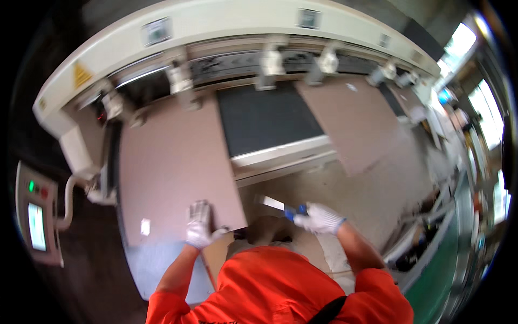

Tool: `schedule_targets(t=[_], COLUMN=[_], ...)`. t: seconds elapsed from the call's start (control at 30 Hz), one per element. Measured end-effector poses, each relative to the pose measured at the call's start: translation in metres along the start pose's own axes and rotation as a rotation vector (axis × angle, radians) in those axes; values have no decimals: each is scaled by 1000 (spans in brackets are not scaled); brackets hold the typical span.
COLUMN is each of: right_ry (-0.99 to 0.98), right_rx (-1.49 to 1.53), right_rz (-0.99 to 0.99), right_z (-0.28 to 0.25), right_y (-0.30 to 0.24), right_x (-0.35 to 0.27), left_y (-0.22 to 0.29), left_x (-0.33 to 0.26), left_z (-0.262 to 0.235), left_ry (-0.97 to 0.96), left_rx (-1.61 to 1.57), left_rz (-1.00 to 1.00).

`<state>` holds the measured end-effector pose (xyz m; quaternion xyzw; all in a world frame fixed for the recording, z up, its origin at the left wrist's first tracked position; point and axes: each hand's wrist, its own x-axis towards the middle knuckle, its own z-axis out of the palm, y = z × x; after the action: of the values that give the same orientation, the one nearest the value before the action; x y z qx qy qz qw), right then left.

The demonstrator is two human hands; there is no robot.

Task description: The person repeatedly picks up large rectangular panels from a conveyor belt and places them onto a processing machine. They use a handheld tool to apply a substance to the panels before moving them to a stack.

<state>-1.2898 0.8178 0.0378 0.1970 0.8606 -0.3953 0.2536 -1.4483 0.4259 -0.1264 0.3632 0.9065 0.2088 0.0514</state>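
Note:
My left hand (199,224), in a white glove with greyish fingers, lies flat near the front edge of a large pinkish-brown sheet (172,167). Its fingers are stretched out and the thumb points aside. In the gap right of that sheet, my gloved right hand (319,218) is closed round a blue-handled tool (273,203) with a flat, shiny metal part. The tool points left, and its darker tip is blurred, so I cannot tell its exact kind. A small white label (145,227) sits on the sheet, left of my left hand.
A long cream machine beam (226,21) with several clamp-like heads (270,65) spans the far side. Another brown sheet (350,119) lies right of a dark bed section (264,119). A control panel (38,210) stands at left, and a cluttered cart (415,243) at right.

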Motion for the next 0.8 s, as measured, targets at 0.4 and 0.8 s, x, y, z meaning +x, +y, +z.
schedule_targets(t=[0.4,0.8], right_ry=[995,964], right_rx=[960,1244], right_rz=[430,566], right_z=[-20,46], right_y=[288,333], right_x=[-114,-266], left_y=[84,360], left_x=[92,267], left_z=[81,268], left_ry=[67,-551], left_rx=[336,-950], left_rz=[-364,-546])
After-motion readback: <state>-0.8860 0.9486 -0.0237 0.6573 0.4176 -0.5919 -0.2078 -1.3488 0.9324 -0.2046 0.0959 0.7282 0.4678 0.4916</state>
